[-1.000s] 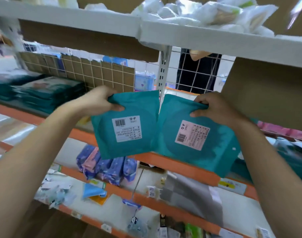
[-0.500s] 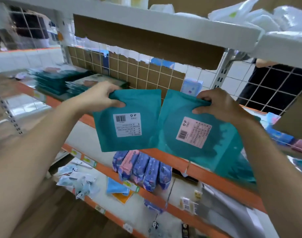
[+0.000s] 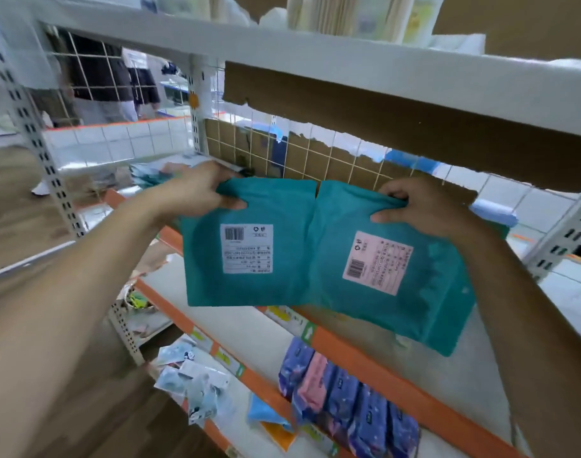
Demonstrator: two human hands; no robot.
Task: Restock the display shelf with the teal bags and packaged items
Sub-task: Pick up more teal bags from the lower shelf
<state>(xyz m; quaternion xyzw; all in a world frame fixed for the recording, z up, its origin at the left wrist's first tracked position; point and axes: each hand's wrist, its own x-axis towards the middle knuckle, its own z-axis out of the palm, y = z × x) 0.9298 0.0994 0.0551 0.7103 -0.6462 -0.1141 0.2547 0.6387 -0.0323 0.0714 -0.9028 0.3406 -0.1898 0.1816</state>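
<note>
My left hand (image 3: 196, 190) grips the top left corner of a teal bag with a white barcode label (image 3: 249, 246). My right hand (image 3: 421, 206) grips the top edge of a second teal bag with a pink label (image 3: 381, 269). Both bags hang side by side, edges overlapping, in front of the orange-edged display shelf (image 3: 358, 358). Behind my left hand, a stack of teal bags (image 3: 150, 175) lies on the shelf, mostly hidden.
A wire grid with cardboard (image 3: 299, 157) backs the shelf. A white upper shelf (image 3: 348, 67) hangs overhead. Blue and pink packs (image 3: 342, 395) and small packets (image 3: 193, 381) sit on the lower shelf. A white upright (image 3: 35, 140) stands left; a person stands beyond it.
The view has swung left along the shelf, with both hands still holding the two teal bags side by side. The bags now sit nearer the shelf's left end.
</note>
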